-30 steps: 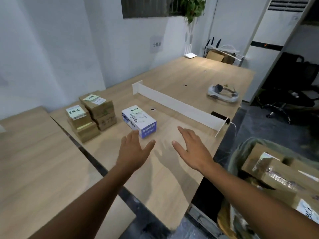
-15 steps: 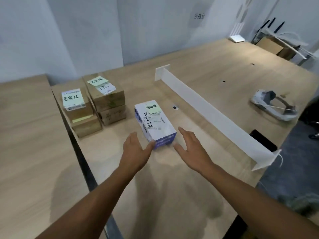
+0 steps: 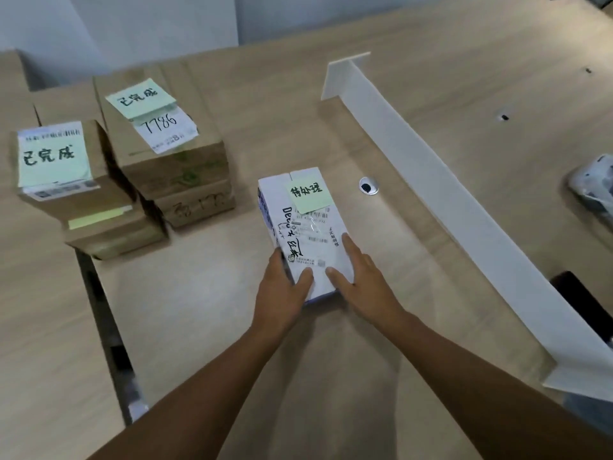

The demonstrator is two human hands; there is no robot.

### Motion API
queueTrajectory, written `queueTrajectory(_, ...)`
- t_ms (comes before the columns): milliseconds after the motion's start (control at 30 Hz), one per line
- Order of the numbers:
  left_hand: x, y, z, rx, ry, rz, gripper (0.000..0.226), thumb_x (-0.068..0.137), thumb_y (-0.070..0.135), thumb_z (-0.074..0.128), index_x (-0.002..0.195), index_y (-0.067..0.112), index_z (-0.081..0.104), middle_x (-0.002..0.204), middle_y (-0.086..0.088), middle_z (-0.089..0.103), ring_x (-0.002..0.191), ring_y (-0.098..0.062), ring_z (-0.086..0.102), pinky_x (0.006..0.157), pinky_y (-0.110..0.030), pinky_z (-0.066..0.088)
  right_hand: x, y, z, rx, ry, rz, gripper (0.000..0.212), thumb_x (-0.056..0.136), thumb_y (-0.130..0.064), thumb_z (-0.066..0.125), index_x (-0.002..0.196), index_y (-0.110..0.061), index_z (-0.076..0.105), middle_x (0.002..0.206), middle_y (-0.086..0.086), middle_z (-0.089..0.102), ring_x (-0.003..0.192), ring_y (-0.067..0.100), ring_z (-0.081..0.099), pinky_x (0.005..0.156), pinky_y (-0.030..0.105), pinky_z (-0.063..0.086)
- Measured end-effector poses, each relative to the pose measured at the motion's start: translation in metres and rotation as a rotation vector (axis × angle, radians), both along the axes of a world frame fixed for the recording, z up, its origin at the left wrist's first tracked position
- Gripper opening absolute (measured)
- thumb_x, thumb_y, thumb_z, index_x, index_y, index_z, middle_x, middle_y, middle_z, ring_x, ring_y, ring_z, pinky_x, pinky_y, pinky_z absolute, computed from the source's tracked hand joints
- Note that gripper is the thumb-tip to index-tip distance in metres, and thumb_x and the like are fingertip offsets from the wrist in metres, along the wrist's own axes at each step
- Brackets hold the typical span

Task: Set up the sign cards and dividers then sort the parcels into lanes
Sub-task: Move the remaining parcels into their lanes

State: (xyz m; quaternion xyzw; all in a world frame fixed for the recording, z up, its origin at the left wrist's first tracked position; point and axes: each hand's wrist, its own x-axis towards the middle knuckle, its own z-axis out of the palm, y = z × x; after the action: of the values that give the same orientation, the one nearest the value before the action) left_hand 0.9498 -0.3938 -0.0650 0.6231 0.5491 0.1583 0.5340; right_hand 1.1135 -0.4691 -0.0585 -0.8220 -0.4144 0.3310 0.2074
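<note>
On the worktop [image 3: 205, 310], left hand [image 3: 277, 293] and right hand [image 3: 365, 283] hold the parcel [image 3: 305, 224], fingers [image 3: 351, 247] clamped on its sides, likely to move it.

Left hand [image 3: 281, 291] and right hand [image 3: 363, 284] now apparently grip the white parcel [image 3: 300, 224].
</note>
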Motion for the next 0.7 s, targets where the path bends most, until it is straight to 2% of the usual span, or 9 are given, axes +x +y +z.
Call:
queueTrajectory(133, -0.004, -0.006, 0.015, 0.013, -0.008, -0.031, 0.056, 0.098, 0.033, 0.059, 0.150, 0.031, 0.037, 0.147, 0.009, 0.056, 0.123, -0.015, 0.060, 0.085, -0.024, 0.049, -0.003, -0.011, 0.009, 0.062, 0.005, -0.027, 0.082, 0.094, -0.057, 0.062, 0.159, -0.034, 0.018, 0.157, -0.003, 0.040, 0.137, 0.018, 0.045, 0.110, 0.037, 0.045)
queueTrajectory(267, -0.022, -0.028, 0.057, 0.064, -0.032, -0.041, 0.059, 0.094, 0.035, 0.056, 0.150, 0.037, 0.037, 0.141, 0.016, 0.057, 0.111, -0.005, 0.059, 0.074, -0.013, 0.046, -0.023, -0.038, 0.049, 0.232, 0.007, -0.096, 0.077, 0.087, -0.067, 0.060, 0.149, -0.049, 0.017, 0.142, -0.015, 0.045, 0.123, 0.005, 0.046, 0.101, 0.033, 0.047)
queueTrajectory(367, -0.046, -0.061, 0.106, 0.154, -0.123, -0.026, 0.064, 0.083, 0.042, 0.052, 0.146, 0.042, 0.039, 0.128, 0.028, 0.060, 0.102, 0.010, 0.060, 0.067, -0.002, 0.043, -0.039, -0.062, 0.097, 0.366, -0.021, -0.071, 0.070, 0.089, -0.060, 0.062, 0.149, -0.044, 0.029, 0.138, -0.011, 0.050, 0.120, 0.002, 0.046, 0.101, 0.038, 0.049)
queueTrajectory(433, -0.066, -0.088, 0.139, 0.230, -0.182, -0.002, 0.059, 0.083, 0.043, 0.052, 0.141, 0.046, 0.041, 0.120, 0.035, 0.061, 0.105, 0.013, 0.060, 0.072, -0.006, 0.047, -0.052, -0.081, 0.131, 0.445, -0.041, -0.020, 0.072, 0.090, -0.057, 0.063, 0.152, -0.040, 0.030, 0.138, -0.007, 0.049, 0.118, -0.005, 0.043, 0.099, 0.031, 0.048)
queueTrajectory(500, -0.090, -0.117, 0.172, 0.298, -0.227, 0.040, 0.053, 0.082, 0.047, 0.052, 0.133, 0.049, 0.042, 0.119, 0.034, 0.063, 0.107, 0.004, 0.064, 0.080, -0.019, 0.054, -0.070, -0.103, 0.166, 0.537, -0.039, 0.034, 0.072, 0.088, -0.056, 0.065, 0.151, -0.041, 0.032, 0.137, -0.006, 0.049, 0.112, -0.017, 0.040, 0.091, 0.020, 0.045)
queueTrajectory(600, -0.129, -0.160, 0.219, 0.413, -0.284, 0.097, 0.051, 0.083, 0.045, 0.055, 0.134, 0.046, 0.048, 0.126, 0.022, 0.066, 0.111, -0.004, 0.065, 0.089, -0.038, 0.057, -0.102, -0.135, 0.215, 0.680, -0.029, 0.128, 0.070, 0.088, -0.051, 0.068, 0.149, -0.041, 0.034, 0.134, -0.007, 0.051, 0.112, -0.013, 0.042, 0.095, 0.025, 0.047)
queueTrajectory(633, -0.144, -0.175, 0.234, 0.456, -0.303, 0.117, 0.052, 0.085, 0.043, 0.057, 0.136, 0.044, 0.048, 0.126, 0.023, 0.066, 0.111, -0.004, 0.066, 0.089, -0.039, 0.058, -0.114, -0.146, 0.229, 0.726, -0.024, 0.153, 0.072, 0.087, -0.050, 0.069, 0.149, -0.041, 0.034, 0.134, -0.007, 0.051, 0.112, -0.015, 0.041, 0.095, 0.019, 0.044)
queueTrajectory(700, -0.175, -0.207, 0.262, 0.560, -0.319, 0.172, 0.049, 0.087, 0.047, 0.061, 0.134, 0.051, 0.047, 0.121, 0.034, 0.064, 0.107, 0.005, 0.065, 0.083, -0.026, 0.057, -0.145, -0.168, 0.254, 0.800, -0.015, 0.200, 0.078, 0.084, -0.054, 0.068, 0.151, -0.040, 0.031, 0.133, -0.006, 0.048, 0.111, -0.024, 0.037, 0.087, 0.002, 0.036)
